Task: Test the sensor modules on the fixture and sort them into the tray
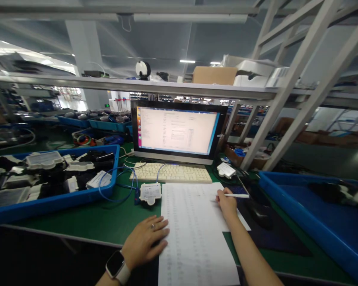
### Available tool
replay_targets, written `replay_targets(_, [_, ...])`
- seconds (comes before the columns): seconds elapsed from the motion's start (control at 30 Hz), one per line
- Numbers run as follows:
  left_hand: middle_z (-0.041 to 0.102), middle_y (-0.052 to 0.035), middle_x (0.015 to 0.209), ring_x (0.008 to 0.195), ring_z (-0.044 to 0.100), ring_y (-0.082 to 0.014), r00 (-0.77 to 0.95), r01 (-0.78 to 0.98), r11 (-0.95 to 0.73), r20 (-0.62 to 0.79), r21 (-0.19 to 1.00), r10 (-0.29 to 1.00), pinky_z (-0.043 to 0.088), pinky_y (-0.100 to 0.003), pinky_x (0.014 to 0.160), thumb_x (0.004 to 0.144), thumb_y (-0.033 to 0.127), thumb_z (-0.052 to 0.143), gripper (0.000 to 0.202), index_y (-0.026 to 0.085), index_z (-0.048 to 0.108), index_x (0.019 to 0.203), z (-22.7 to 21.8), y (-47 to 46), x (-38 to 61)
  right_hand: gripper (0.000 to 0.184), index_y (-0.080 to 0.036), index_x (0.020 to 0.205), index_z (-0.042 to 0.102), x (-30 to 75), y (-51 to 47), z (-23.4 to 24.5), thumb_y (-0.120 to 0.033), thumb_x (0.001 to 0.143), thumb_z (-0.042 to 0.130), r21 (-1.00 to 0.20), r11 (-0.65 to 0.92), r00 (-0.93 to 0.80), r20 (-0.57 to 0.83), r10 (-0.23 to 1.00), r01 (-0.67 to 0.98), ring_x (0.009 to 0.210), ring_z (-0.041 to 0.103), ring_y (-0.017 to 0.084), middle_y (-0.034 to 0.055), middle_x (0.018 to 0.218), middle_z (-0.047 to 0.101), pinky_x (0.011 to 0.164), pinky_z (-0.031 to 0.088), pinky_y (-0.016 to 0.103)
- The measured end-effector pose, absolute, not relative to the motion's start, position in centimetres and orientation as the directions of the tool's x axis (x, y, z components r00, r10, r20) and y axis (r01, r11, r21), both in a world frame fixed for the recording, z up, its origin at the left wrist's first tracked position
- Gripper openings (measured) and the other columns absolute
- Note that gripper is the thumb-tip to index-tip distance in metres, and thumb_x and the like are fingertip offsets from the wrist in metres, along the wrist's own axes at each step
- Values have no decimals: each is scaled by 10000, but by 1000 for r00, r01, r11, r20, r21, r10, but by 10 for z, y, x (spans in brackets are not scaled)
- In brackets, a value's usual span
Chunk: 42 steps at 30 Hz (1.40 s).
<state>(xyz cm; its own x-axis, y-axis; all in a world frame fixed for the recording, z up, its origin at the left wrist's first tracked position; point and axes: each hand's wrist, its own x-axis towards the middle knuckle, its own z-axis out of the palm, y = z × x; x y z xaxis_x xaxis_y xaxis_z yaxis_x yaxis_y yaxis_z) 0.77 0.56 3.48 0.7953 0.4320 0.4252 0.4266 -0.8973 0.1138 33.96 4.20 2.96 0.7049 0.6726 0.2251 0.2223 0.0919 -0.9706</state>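
My right hand is closed around a white pen, its near end over the upper right of a printed sheet. Columns of faint text run down that paper, and a second sheet shows beneath its right edge. My left hand lies flat with fingers stretched, its fingertips at the paper's left edge; a ring and a watch are on it. Just above that hand sits a small white device with a label, beside a blue cable. A cream keyboard lies beyond the paper.
A lit monitor stands behind the keyboard. At left, a blue tray holds several white and black devices. Another blue tray is at right, past a black mouse. Another white device lies right of the keyboard. A shelf spans overhead.
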Motion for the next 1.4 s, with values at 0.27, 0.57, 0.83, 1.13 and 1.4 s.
replay_targets(0.27, [614, -48, 1184, 1116, 557, -230, 806, 408, -909, 434, 88, 403, 475, -410, 946, 868, 328, 503, 283, 232, 595, 1118, 34, 8, 6, 198, -241, 473, 324, 330, 41, 31, -290, 587, 480, -919, 27, 623, 288, 727, 393, 350, 375, 99, -62, 352, 423, 379, 295, 215])
replay_targets(0.57, [604, -43, 1199, 1129, 548, -225, 817, 408, -910, 414, 73, 400, 475, -415, 948, 874, 338, 495, 296, 242, 588, 1138, 33, 10, 7, 213, -246, 476, 327, 326, 41, 29, -285, 615, 483, -856, -29, 550, 306, 778, 516, 422, 426, 128, -63, 355, 439, 485, 335, 240])
replay_targets(0.83, [593, -39, 1216, 1138, 541, -225, 818, 409, -910, 411, 76, 402, 472, -421, 950, 877, 340, 493, 302, 249, 579, 1152, 33, 10, 6, 205, -241, 481, 342, 326, 41, 28, -275, 632, 478, -827, -48, 513, 301, 804, 560, 433, 435, 128, -65, 370, 455, 505, 325, 243])
replay_targets(1.13, [593, -37, 1216, 1138, 541, -221, 821, 405, -912, 417, 56, 390, 470, -403, 952, 880, 342, 484, 306, 249, 578, 1156, 32, 11, 6, 212, -243, 479, 329, 327, 42, 28, -263, 633, 474, -811, -67, 522, 309, 795, 582, 424, 402, 126, -71, 354, 416, 503, 307, 247])
replay_targets(1.4, [587, -35, 1224, 1139, 540, -231, 832, 415, -910, 395, 21, 389, 480, -424, 943, 884, 347, 480, 310, 246, 571, 1162, 32, 11, 6, 226, -240, 472, 313, 328, 42, 26, -266, 634, 469, -807, -63, 525, 320, 788, 587, 428, 399, 125, -68, 355, 407, 512, 306, 250])
